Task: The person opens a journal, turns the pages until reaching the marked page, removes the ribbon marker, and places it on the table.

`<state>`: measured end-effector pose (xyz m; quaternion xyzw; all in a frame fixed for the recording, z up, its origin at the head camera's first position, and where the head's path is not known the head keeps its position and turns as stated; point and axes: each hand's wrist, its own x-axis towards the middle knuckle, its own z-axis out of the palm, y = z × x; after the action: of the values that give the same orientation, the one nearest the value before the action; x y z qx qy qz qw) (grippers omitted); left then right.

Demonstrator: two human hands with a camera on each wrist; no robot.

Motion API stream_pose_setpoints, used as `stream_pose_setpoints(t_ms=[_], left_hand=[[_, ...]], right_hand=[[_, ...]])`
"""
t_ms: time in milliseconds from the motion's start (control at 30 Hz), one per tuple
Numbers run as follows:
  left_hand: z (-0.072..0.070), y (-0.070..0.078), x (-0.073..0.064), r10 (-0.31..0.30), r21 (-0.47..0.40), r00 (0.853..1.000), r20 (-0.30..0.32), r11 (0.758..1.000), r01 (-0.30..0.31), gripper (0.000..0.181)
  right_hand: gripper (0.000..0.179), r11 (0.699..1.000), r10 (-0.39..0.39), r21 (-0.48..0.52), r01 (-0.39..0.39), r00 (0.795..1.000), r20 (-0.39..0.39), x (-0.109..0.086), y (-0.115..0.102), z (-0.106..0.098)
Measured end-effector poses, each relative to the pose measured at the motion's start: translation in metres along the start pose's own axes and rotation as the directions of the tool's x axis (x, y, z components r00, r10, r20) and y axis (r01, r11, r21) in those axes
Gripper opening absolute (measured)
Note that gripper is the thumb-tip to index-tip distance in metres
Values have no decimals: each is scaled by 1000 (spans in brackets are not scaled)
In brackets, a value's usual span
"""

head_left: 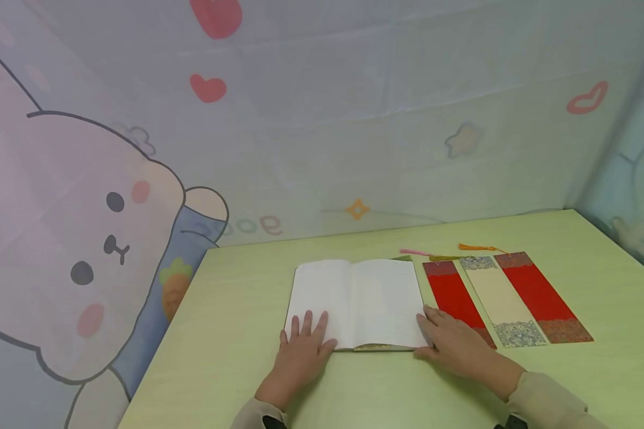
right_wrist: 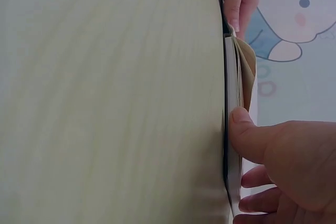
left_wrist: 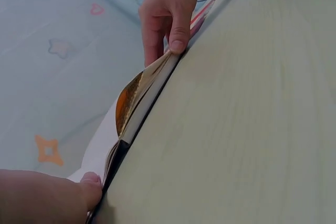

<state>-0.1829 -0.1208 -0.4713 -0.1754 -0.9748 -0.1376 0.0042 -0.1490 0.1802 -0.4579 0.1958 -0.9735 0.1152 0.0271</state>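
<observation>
An open book [head_left: 386, 298] with pale pages lies on the table. My left hand [head_left: 303, 351] is spread flat on the lower left page, its thumb [left_wrist: 91, 180] near the front edge in the left wrist view. At the lower right corner my right hand [head_left: 458, 345] holds the book, thumb [right_wrist: 242, 119] on the page edges and fingers bent beside it. The right-hand pages arch up near the spine, and a gold-patterned strip [left_wrist: 128, 103] shows beneath them. A small olive edge [head_left: 402, 258] sticks out at the book's top.
Right of the book lie a red bookmark [head_left: 453, 295], a cream bookmark [head_left: 501, 298] and another red bookmark [head_left: 542, 292], side by side. Pink [head_left: 414, 252], olive [head_left: 451, 258] and orange tassels [head_left: 477, 247] lie above them. A cartoon-printed curtain [head_left: 322, 119] hangs behind the table [head_left: 236, 316].
</observation>
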Motion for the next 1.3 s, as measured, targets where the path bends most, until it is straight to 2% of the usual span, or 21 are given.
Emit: stream_pose_setpoints(t_ms=[367,667,800,967,1133,1300], left_hand=[[-1,-1,1,7,70,999,35,997,-10,58],[1,1,-1,20,89,1000,11,996,-20,57],[2,1,-1,19,101,1000,6,995,-19,57],[-2,2,0,20,97,1000,18,995,-22,57],[-4,3,-1,15,96,1000,27,995,-18,57],[-5,4,-1,2,116,999,36,993,-7,57]], right_hand=[[71,1000,-5,-1,6,1000,20,2,-2,-1],[64,1000,-26,-8,26,999,33,2,-4,-2],[50,994,-102,-29,101,994,-34,1,-3,-2],[22,971,-225,-110,212,965,-134,3,-2,-3],[24,959,-255,-174,224,950,-180,4,-3,-3],[27,960,-247,-185,208,943,-221,5,-6,-6]])
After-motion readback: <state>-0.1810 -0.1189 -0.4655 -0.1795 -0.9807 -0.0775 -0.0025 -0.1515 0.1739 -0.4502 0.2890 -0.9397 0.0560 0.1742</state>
